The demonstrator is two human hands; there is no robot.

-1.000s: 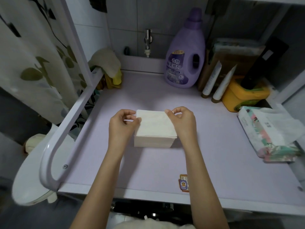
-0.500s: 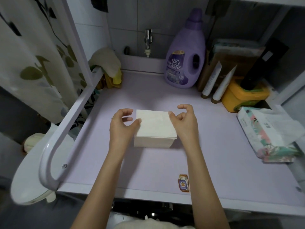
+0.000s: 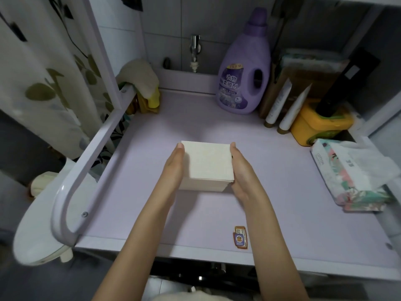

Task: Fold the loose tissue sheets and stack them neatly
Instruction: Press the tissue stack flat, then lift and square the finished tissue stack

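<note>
Down at the near edge of the lilac counter [image 3: 282, 213] sits a little sticker [image 3: 240, 237] with a cartoon figure, its print too small to read. Just beyond it, here's the action: the tissue stack [image 3: 208, 164] rests mid-counter, a squared block of folded cream sheets. The left hand [image 3: 173, 168] lies flat against its left side and the right hand [image 3: 243, 172] against its right. Fingers are straight on both, nothing curled or pinched, palms pressing inward like bookends. It looks like a squaring-up move, with the folding apparently done.

Now the danger. Too hard a squeeze and the soft sheets could bow upward in the middle, buckling the top layers. Push harder on one side and the block skews or slides across the smooth counter. The near right corner already looks slightly feathered, so those edges could fan out. A lift with flat palms alone might let the middle sheets drop.

Further right, well apart from the stack, lies a floral tissue pack [image 3: 351, 177] with a sheet poking out; its end reads "COTTON". At the back stands a purple softener bottle [image 3: 243, 70] labelled 衣物柔顺剂, with smaller print I can't make out. Beside it lean two white tubes [image 3: 280, 101] and a yellow tub [image 3: 319, 127]. Behind, on the tiled wall, a tap [image 3: 195, 48].
</note>
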